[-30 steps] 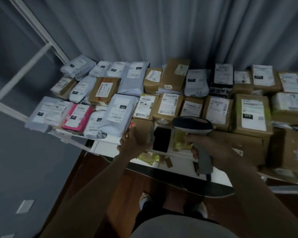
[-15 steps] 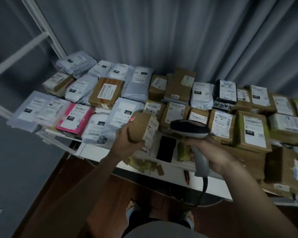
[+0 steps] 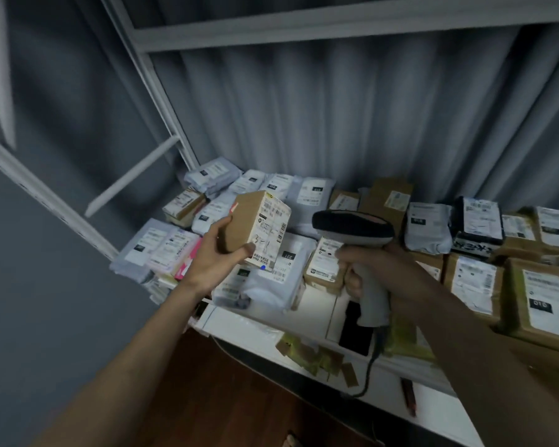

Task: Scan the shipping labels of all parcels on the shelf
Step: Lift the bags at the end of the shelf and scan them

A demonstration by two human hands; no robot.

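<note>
My left hand (image 3: 218, 256) grips a small brown cardboard parcel (image 3: 259, 227), raised above the shelf with its white shipping label turned to the right. My right hand (image 3: 365, 269) holds a grey handheld barcode scanner (image 3: 355, 230) by its handle, its dark head level with the parcel and just to the right of the label. A cable hangs from the scanner's handle. Behind and below both hands, several labelled parcels cover the white shelf (image 3: 310, 314): grey poly bags (image 3: 310, 195) at the left and back, brown boxes (image 3: 542, 301) at the right.
A black phone (image 3: 355, 329) lies on the shelf's front strip beside scraps of brown tape (image 3: 317, 356). A red pen (image 3: 408, 395) lies near the front edge. White frame posts (image 3: 155, 82) rise at the left, a crossbar runs overhead, and grey curtain hangs behind.
My left hand picked the small brown parcel up from the shelf's front and raised it, label toward the scanner. The scanner rose beside it. The camera tilted upward.
</note>
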